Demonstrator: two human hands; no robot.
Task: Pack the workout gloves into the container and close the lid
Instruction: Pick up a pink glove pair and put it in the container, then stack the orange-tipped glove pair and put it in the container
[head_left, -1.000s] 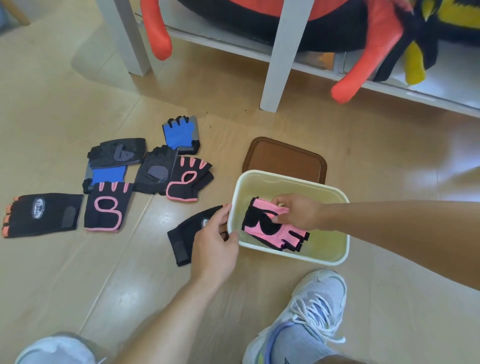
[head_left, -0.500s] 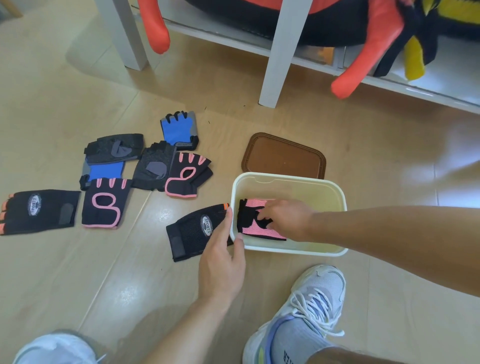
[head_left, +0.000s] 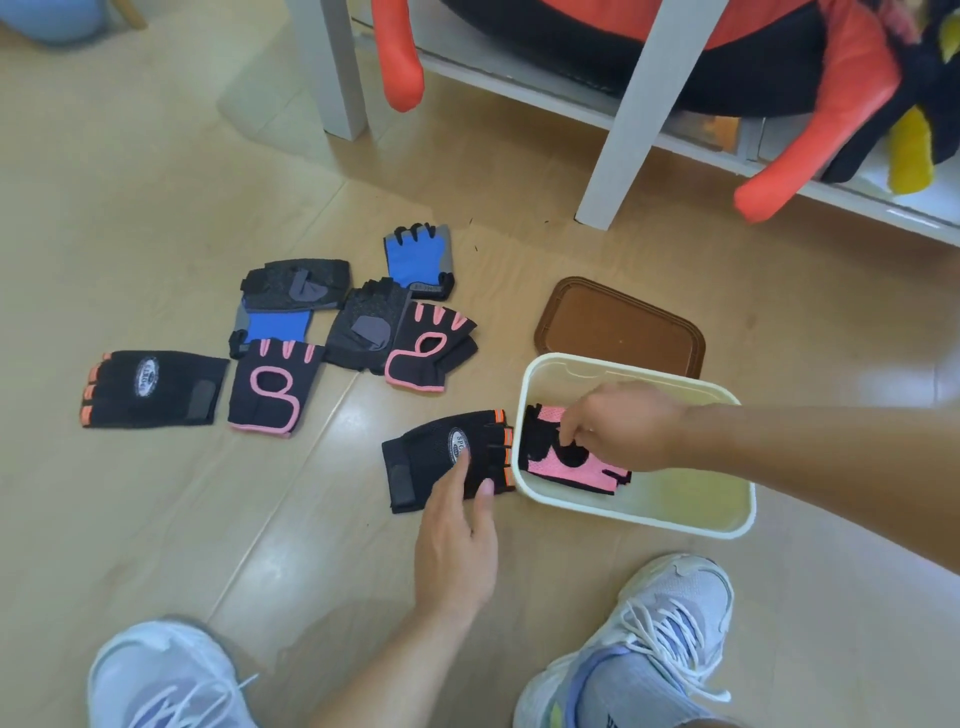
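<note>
A cream plastic container (head_left: 639, 522) stands on the floor with its brown lid (head_left: 618, 327) lying flat behind it. Inside, at the left end, lies a pink-and-black glove (head_left: 576, 470); my right hand (head_left: 623, 426) reaches in from the right with curled fingers gripping it. Touching the container's left wall lies a black glove with orange fingertips (head_left: 426, 457), and the fingertips of my left hand (head_left: 457, 540) rest on it. Farther left lie its mate (head_left: 150, 387), two black gloves with pink trim (head_left: 270, 392) (head_left: 428, 345), blue gloves (head_left: 418, 260) and dark grey gloves (head_left: 296, 283).
My two white shoes (head_left: 670, 623) (head_left: 166, 675) are at the bottom of the view. White shelf legs (head_left: 634, 114) (head_left: 332, 67) stand behind, with a red, black and yellow plush toy (head_left: 810, 130) hanging off the shelf.
My right hand lowered the pink-and-black glove to the container's bottom. My left hand left the container's rim and came down on the black glove with orange fingertips.
</note>
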